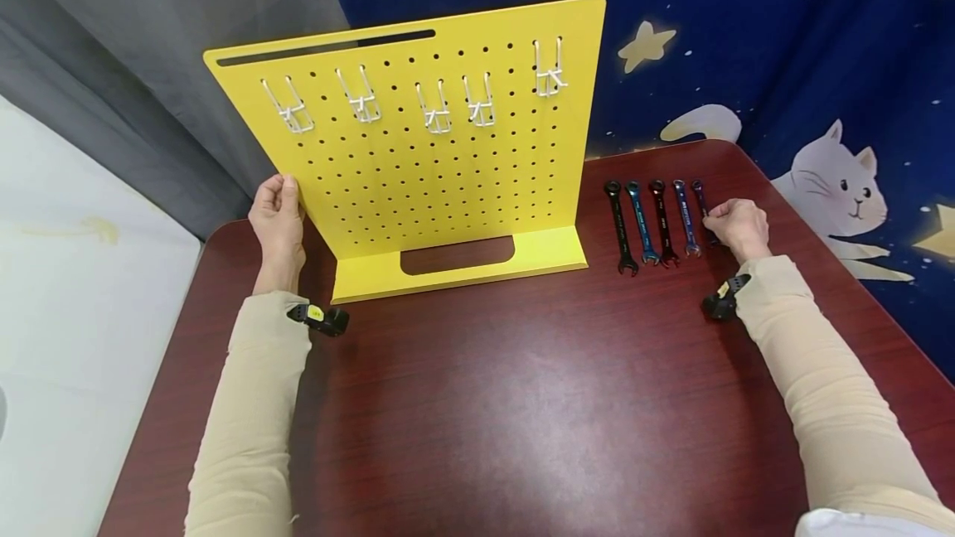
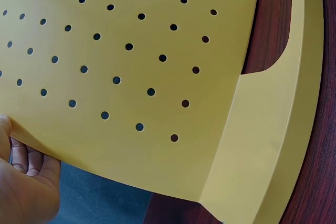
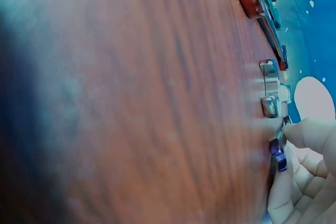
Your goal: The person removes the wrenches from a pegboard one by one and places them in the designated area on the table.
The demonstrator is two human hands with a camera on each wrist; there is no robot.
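A yellow pegboard (image 1: 448,164) stands upright on its flat foot, with several white wire hooks (image 1: 547,77) across its upper part. My left hand (image 1: 278,218) grips the board's left edge, thumb on the front; in the left wrist view the other fingers (image 2: 34,163) curl behind it. To the right of the board, several combination wrenches lie in a row. At the row's right end, my right hand (image 1: 739,226) pinches the smallest, a purple wrench (image 1: 700,195). Its purple open end (image 3: 278,156) shows between thumb and fingers in the right wrist view.
Left of the purple wrench lie a blue wrench (image 1: 684,218), a dark reddish wrench (image 1: 662,222), a teal wrench (image 1: 642,222) and a black wrench (image 1: 621,226). The dark red wooden table (image 1: 522,388) meets a blue curtain (image 1: 716,40) behind and a white surface (image 1: 75,297) at left.
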